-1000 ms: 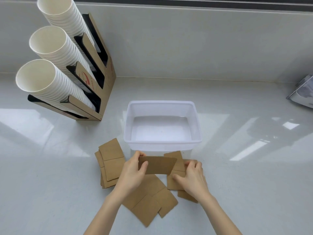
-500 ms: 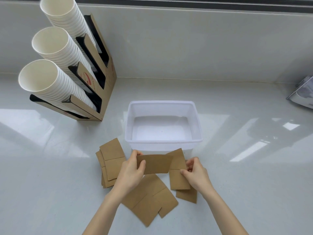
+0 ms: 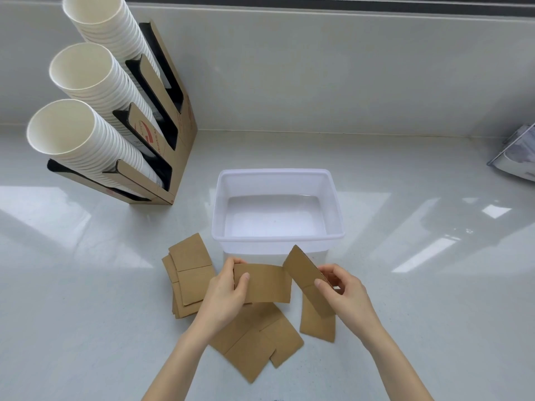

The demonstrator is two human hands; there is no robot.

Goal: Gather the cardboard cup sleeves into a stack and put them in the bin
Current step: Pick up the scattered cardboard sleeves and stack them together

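Note:
My left hand (image 3: 224, 290) grips a flat brown cup sleeve (image 3: 266, 283) by its left end, held just in front of the white plastic bin (image 3: 278, 237). My right hand (image 3: 343, 290) pinches a second sleeve (image 3: 304, 272), lifted off the counter and tilted. One sleeve (image 3: 317, 325) lies flat under my right hand. A loose pile of sleeves (image 3: 188, 273) lies to the left, and more sleeves (image 3: 254, 340) lie fanned out below my hands. Nothing is inside the bin.
A cardboard cup dispenser (image 3: 162, 134) holding three slanted stacks of white paper cups (image 3: 86, 82) stands at the back left. A shiny packet (image 3: 518, 157) sits at the right edge. The white counter meets a wall behind the bin.
My right hand has picked a sleeve up off the counter and raised it towards the one in my left hand. My left hand has stayed put with its sleeve.

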